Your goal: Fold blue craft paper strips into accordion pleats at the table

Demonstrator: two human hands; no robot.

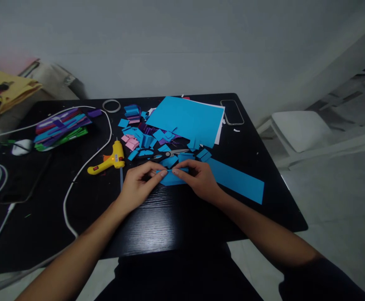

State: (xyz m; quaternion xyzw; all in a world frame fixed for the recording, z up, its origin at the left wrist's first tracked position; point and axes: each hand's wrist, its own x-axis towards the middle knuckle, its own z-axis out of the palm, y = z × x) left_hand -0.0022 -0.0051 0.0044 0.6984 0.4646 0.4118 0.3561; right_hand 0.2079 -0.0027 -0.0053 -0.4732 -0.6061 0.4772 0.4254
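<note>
A small piece of blue paper (pixel 173 179) is pinched between both hands near the middle of the black table. My left hand (pixel 138 184) grips its left end with thumb and forefinger. At the other end, my right hand (pixel 199 179) closes thumb and fingers on the upper edge, which looks folded. Just beyond the hands lie scissors (pixel 180 152), partly covered by small blue paper pieces (pixel 146 141). A long blue paper strip (pixel 239 179) reaches out to the right from behind my right hand. Left of my left hand rests a yellow glue gun (pixel 111 160).
A large blue sheet (pixel 188 119) lies over white paper at the back. Nearby are pink paper pieces (pixel 131 142), a roll of tape (pixel 111 105) and a phone (pixel 231 112). A white cable (pixel 71 184) curves across the table's left side, past a bundle of coloured paper (pixel 60 127).
</note>
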